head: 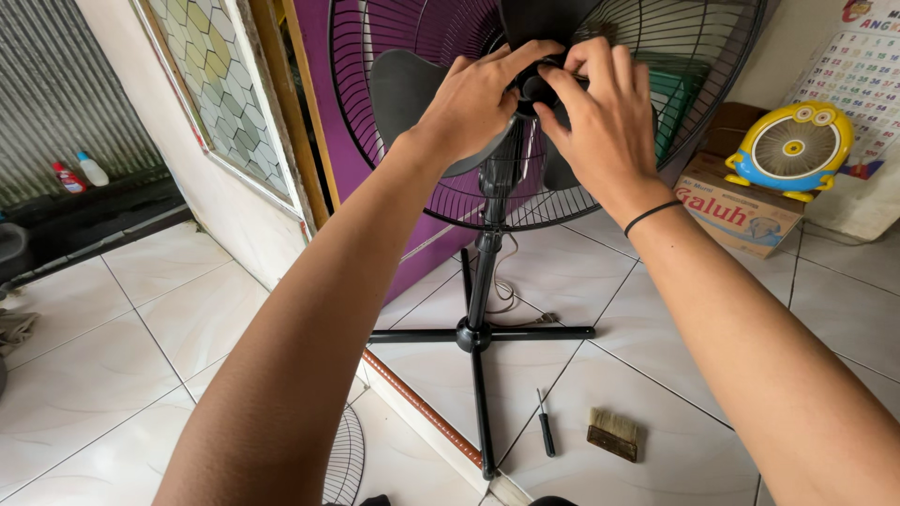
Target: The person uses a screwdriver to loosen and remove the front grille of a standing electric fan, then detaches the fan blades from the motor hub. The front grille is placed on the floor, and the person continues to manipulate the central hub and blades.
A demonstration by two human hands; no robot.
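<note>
- Gripping the black hub cap point(542, 86) at the centre of the standing fan, both hands meet at the far middle of the scene: the left hand point(473, 101) curls its fingers over the cap from the left, the right hand point(605, 117) pinches it from the right, both closed on it.
- The dark blades point(405, 82) sit behind the hands inside the rear grille point(394, 178), which has no front guard on it; a wire grille point(345, 459) leans at the near edge of the floor, partly cut off by the left forearm.
- The fan pole point(483, 272) rises from a black cross base point(478, 334) that straddles a brown door threshold point(422, 408), so the footing looks uneven.
- A small screwdriver point(546, 426) and a brush point(613, 435) lie on the tiled floor point(112, 375) near the base, to the right.
- Risks, as I judge them: a hard twist on the cap could rock or tip the whole stand, since nothing braces the pole; fingers could slip onto a blade edge; a freed cap could drop and roll off over the tiles; the loose cord point(506, 295) behind the pole could snag a foot.
</note>
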